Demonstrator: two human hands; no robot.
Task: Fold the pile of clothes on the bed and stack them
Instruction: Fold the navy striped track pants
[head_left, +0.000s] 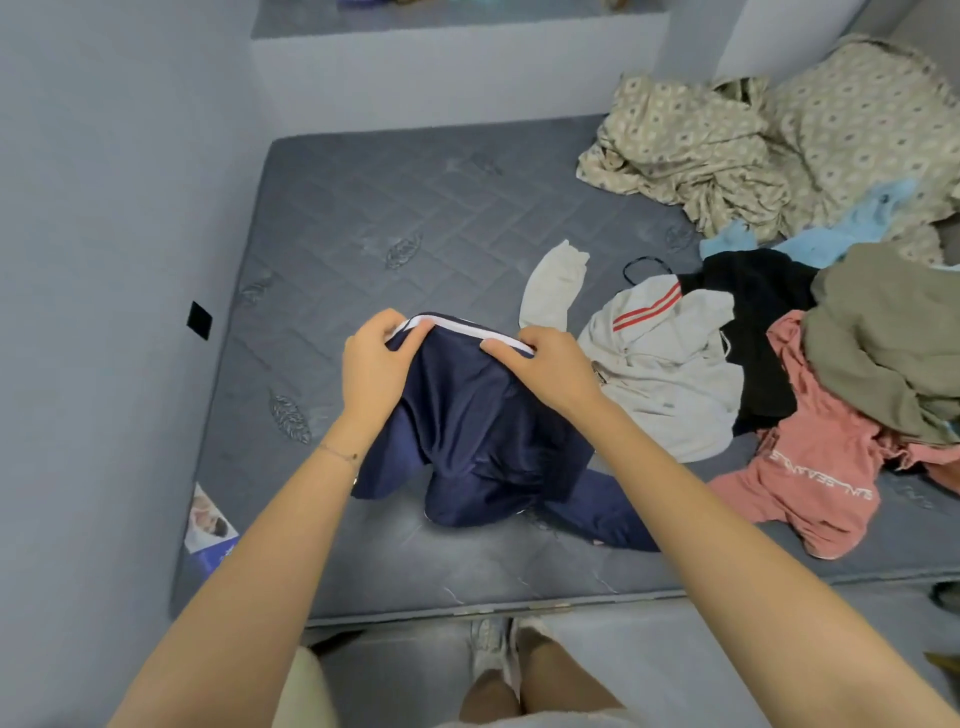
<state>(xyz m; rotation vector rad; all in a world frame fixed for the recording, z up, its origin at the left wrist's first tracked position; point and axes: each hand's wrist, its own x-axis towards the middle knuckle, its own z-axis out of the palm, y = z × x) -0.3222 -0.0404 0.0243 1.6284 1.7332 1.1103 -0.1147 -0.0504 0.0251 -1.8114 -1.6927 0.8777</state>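
Note:
A navy garment with a white stripe (478, 436) hangs over the grey mattress (395, 218), its lower part bunched on the bed. My left hand (376, 361) pinches its striped top edge on the left. My right hand (550, 366) pinches the same edge on the right. The pile of unfolded clothes lies to the right: a light grey hoodie with red stripes (660, 374), a pink shirt (815, 478), a black garment (758, 312) and an olive one (888, 338).
A patterned beige sheet (737, 140) and pillow (872, 109) fill the bed's far right corner, with a light blue cloth (831, 234) below. Walls bound the bed at left and back. A printed label (208, 525) sits at the mattress's left edge. My feet stand at the near edge.

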